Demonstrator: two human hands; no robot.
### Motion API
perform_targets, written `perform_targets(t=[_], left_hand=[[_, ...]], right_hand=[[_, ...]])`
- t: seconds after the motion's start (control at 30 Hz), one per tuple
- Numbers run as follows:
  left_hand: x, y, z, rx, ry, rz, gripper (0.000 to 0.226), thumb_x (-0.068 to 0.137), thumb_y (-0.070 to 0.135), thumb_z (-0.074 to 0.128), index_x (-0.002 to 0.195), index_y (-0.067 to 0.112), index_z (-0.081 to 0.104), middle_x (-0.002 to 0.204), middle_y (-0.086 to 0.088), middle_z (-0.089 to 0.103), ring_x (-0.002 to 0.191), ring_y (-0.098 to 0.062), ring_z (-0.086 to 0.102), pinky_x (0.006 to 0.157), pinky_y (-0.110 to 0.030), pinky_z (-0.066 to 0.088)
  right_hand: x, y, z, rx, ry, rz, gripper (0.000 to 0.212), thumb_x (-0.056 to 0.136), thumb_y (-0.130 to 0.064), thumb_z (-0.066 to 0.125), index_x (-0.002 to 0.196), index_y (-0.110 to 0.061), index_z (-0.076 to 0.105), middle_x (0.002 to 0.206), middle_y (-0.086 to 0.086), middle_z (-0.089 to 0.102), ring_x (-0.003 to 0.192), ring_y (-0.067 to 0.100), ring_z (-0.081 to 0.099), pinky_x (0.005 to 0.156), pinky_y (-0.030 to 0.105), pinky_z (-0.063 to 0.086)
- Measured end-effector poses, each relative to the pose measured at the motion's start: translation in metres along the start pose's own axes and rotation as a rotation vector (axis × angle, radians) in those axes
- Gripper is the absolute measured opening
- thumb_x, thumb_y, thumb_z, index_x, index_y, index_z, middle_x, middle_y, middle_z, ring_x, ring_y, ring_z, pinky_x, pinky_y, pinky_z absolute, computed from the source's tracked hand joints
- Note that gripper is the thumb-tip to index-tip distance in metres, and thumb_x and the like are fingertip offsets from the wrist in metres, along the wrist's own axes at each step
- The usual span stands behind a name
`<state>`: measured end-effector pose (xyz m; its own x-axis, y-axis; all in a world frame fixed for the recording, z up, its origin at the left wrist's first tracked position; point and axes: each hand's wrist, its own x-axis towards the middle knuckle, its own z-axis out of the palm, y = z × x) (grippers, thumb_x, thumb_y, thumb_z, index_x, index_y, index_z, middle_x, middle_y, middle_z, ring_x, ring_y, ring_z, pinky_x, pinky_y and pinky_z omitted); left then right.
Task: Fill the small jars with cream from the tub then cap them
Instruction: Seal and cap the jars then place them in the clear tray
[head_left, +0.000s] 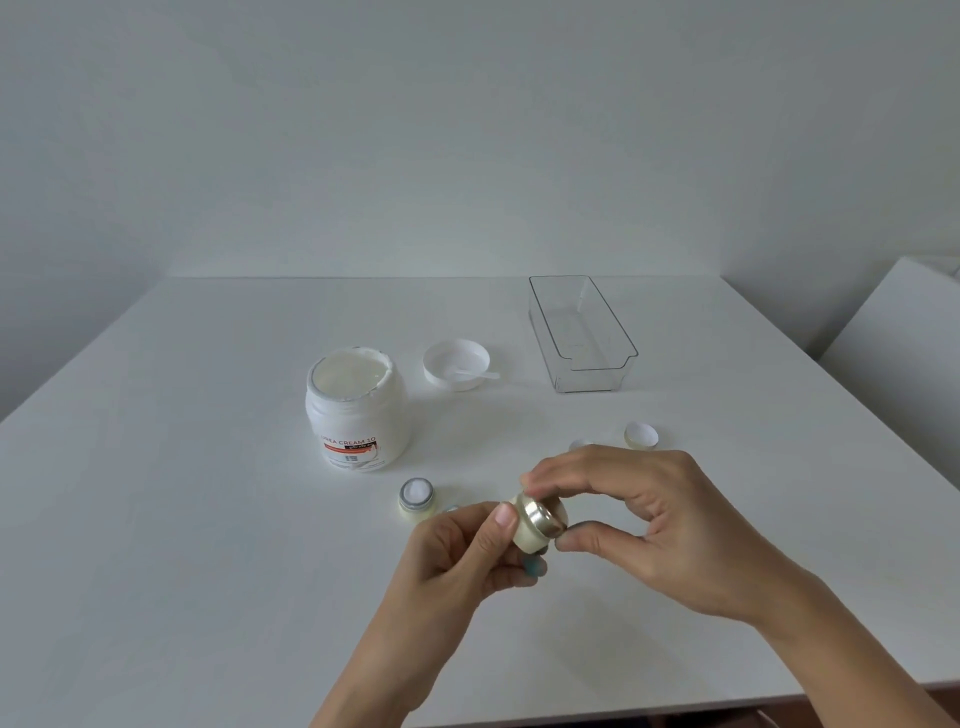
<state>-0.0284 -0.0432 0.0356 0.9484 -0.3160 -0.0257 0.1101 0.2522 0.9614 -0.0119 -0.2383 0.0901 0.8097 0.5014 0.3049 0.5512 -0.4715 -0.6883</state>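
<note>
Left hand (467, 551) grips tilted small jar (527, 535); right hand (639, 514) pinches its cap (545, 514), seemingly facing right.

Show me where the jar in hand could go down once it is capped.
Bare table left of the tub and along the near edge. The clear tray is also empty. Crowded: between the tub, the open jar, the tub's lid and the small cap.

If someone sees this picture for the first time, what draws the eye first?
Near the table's front, the left hand and right hand hold a small jar between them, the right fingers on its silver cap. Behind, left of centre, the open cream tub stands full.
</note>
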Motion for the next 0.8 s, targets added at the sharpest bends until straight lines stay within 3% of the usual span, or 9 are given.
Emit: perform_targets(t=[0.07, 0.17, 0.23, 0.3, 0.4, 0.5, 0.6, 0.7, 0.8], left_hand=[[-0.001, 0.0, 0.001, 0.041, 0.023, 0.034, 0.037, 0.091, 0.034, 0.053, 0.097, 0.007, 0.077, 0.084, -0.007, 0.074, 0.08, -0.018, 0.069, 0.08, -0.028, 0.057], [-0.001, 0.001, 0.004, 0.103, 0.054, 0.092, 0.029, 0.089, 0.03, 0.057, 0.101, 0.013, 0.077, 0.092, -0.007, 0.077, 0.089, -0.025, 0.072, 0.087, -0.032, 0.058], [-0.002, 0.001, 0.005, 0.111, 0.068, 0.118, 0.025, 0.087, 0.026, 0.062, 0.105, 0.014, 0.075, 0.097, -0.006, 0.078, 0.095, -0.025, 0.073, 0.086, -0.028, 0.057], [-0.002, 0.002, 0.006, 0.091, 0.066, 0.138, 0.022, 0.089, 0.021, 0.068, 0.108, 0.012, 0.073, 0.101, -0.004, 0.079, 0.097, -0.018, 0.073, 0.084, -0.022, 0.056], [-0.001, 0.002, 0.005, 0.05, 0.071, 0.159, 0.023, 0.087, 0.015, 0.067, 0.108, 0.01, 0.072, 0.102, -0.004, 0.079, 0.098, -0.015, 0.074, 0.082, -0.017, 0.054], [-0.001, 0.0, 0.002, 0.018, 0.084, 0.167, 0.021, 0.084, 0.011, 0.069, 0.105, 0.013, 0.074, 0.102, -0.008, 0.079, 0.099, -0.019, 0.073, 0.083, -0.02, 0.054], [-0.001, -0.002, 0.003, 0.005, 0.087, 0.163, 0.025, 0.08, 0.009, 0.071, 0.104, 0.013, 0.074, 0.101, -0.011, 0.078, 0.1, -0.023, 0.073, 0.082, -0.021, 0.055], [-0.001, -0.003, 0.005, 0.008, 0.08, 0.172, 0.028, 0.077, 0.012, 0.077, 0.105, 0.011, 0.072, 0.099, -0.008, 0.079, 0.098, -0.021, 0.074, 0.08, -0.019, 0.055], [-0.001, -0.002, 0.002, -0.007, 0.113, 0.175, 0.032, 0.071, 0.021, 0.079, 0.101, 0.014, 0.074, 0.098, -0.008, 0.079, 0.096, -0.02, 0.075, 0.08, -0.02, 0.056]], right_hand=[[0.001, -0.001, 0.002, -0.005, 0.037, 0.015, 0.034, 0.078, -0.019, 0.076, 0.109, -0.03, 0.068, 0.102, -0.018, 0.068, 0.1, 0.007, 0.065, 0.096, 0.006, 0.036], [0.002, -0.001, 0.006, 0.037, 0.097, 0.057, 0.024, 0.078, -0.035, 0.074, 0.1, -0.026, 0.072, 0.086, -0.016, 0.069, 0.083, 0.009, 0.066, 0.078, 0.015, 0.049], [0.003, 0.0, 0.009, 0.018, 0.145, 0.1, 0.023, 0.078, -0.048, 0.069, 0.084, -0.026, 0.071, 0.07, -0.012, 0.065, 0.067, 0.011, 0.06, 0.067, 0.019, 0.049], [0.002, 0.002, 0.011, -0.059, 0.176, 0.14, 0.036, 0.081, -0.059, 0.059, 0.072, -0.025, 0.067, 0.059, -0.01, 0.055, 0.056, 0.009, 0.05, 0.066, 0.014, 0.042], [0.001, 0.0, 0.006, -0.079, 0.141, 0.146, 0.028, 0.082, -0.056, 0.059, 0.086, -0.03, 0.069, 0.073, -0.013, 0.064, 0.068, 0.007, 0.058, 0.07, 0.011, 0.043], [0.0, -0.002, 0.001, 0.013, 0.039, 0.124, 0.026, 0.083, -0.033, 0.071, 0.109, -0.033, 0.068, 0.093, -0.018, 0.067, 0.09, 0.013, 0.064, 0.075, 0.016, 0.049], [0.002, -0.003, 0.006, -0.028, 0.057, 0.163, 0.011, 0.083, -0.038, 0.069, 0.093, -0.032, 0.071, 0.077, -0.014, 0.065, 0.071, 0.008, 0.06, 0.07, 0.015, 0.046], [0.003, -0.001, 0.008, -0.114, 0.111, 0.229, 0.046, 0.082, -0.061, 0.052, 0.065, -0.02, 0.064, 0.058, 0.0, 0.057, 0.052, 0.007, 0.047, 0.066, 0.013, 0.039], [0.003, -0.003, 0.004, -0.066, 0.054, 0.215, 0.028, 0.082, -0.059, 0.056, 0.085, -0.034, 0.068, 0.075, -0.013, 0.066, 0.068, 0.006, 0.056, 0.068, 0.012, 0.043]])
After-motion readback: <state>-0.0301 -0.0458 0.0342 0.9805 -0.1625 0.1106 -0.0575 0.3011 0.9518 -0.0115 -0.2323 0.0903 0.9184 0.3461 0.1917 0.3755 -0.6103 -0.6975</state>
